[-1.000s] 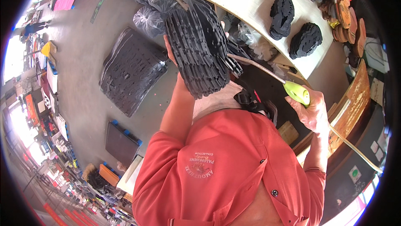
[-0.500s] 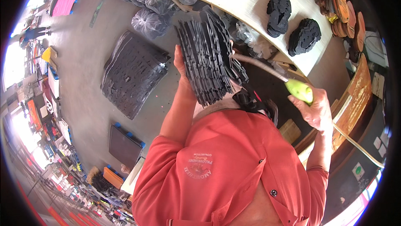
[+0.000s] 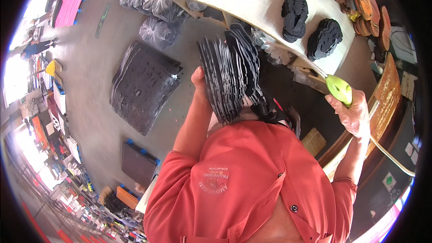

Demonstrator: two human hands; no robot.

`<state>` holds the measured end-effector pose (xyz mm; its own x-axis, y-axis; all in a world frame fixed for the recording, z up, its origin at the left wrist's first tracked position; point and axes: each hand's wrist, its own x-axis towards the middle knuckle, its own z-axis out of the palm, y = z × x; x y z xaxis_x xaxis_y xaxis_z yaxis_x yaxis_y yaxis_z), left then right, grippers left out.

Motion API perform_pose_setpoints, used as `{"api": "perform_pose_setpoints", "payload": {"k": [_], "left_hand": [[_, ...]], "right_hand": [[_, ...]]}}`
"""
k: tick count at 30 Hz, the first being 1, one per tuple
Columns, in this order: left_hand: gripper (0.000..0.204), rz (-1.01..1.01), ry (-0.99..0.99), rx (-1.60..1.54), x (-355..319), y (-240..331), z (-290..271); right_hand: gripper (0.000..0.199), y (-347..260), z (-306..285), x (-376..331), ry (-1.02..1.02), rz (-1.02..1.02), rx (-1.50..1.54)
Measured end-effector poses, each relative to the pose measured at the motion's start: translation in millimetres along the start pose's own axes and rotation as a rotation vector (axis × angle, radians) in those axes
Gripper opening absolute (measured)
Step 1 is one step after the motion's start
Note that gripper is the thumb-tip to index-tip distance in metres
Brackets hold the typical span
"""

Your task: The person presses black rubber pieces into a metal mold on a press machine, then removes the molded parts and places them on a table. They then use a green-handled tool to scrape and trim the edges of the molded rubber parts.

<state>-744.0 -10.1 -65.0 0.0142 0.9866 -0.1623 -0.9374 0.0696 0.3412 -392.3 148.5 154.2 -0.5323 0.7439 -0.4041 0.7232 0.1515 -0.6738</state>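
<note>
My left hand (image 3: 198,80) supports a thick stack of black, ragged-edged sheets (image 3: 219,79) upright in front of my chest. Its thumb side shows, while most of the fingers are hidden by the sheets. The layers on the stack's right side fan apart at the top. My right hand (image 3: 356,116) is closed around a tool with a lime-green handle (image 3: 339,90), out to the right. From the handle a long thin shaft points up and left toward the table edge, clear of the stack. The exact kind of tool does not show.
A pale table (image 3: 256,0) carries two piles of black cut pieces (image 3: 325,39). Filled clear plastic bags (image 3: 158,31) stand by its left end. A broad pile of black sheets (image 3: 143,85) lies on the floor. Orange-brown sole-shaped pieces (image 3: 365,11) are heaped at the far right.
The green-handled tool has pulled away from the stack to the right, with my right hand. The stack has tilted and sunk slightly toward me, its right-hand layers now spread more.
</note>
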Motion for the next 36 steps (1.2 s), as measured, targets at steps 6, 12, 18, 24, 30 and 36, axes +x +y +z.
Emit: {"api": "perform_pose_setpoints", "payload": {"k": [6, 12, 18, 24, 30, 36], "left_hand": [[0.106, -0.074, 0.007, 0.045, 26.2, 13.9, -2.0], [0.105, -0.038, 0.118, 0.015, 73.2, 43.1, -0.6], [0.084, -0.138, 0.294, 0.111, 127.3, 83.9, -0.7], [0.075, -0.037, 0.211, 0.067, 210.6, 66.5, 2.2], [0.063, 0.046, 0.140, 0.106, 278.6, 68.4, -11.4], [0.074, -0.020, 0.220, 0.151, 299.9, 77.2, -28.0]], "right_hand": [[0.038, 2.2, -2.4, 19.5, -0.049, -0.018, -0.006], [0.034, 24.3, -1.0, 41.3, -0.075, 0.316, 0.127], [0.111, 16.4, 47.8, 97.7, -0.046, 0.171, -0.128], [0.163, -32.2, 127.7, 249.9, 0.034, -0.104, 0.516], [0.131, -45.4, 124.9, 326.0, 0.075, 0.059, 0.558], [0.116, -27.2, 101.1, 359.1, 0.016, 0.108, 0.392]]}}
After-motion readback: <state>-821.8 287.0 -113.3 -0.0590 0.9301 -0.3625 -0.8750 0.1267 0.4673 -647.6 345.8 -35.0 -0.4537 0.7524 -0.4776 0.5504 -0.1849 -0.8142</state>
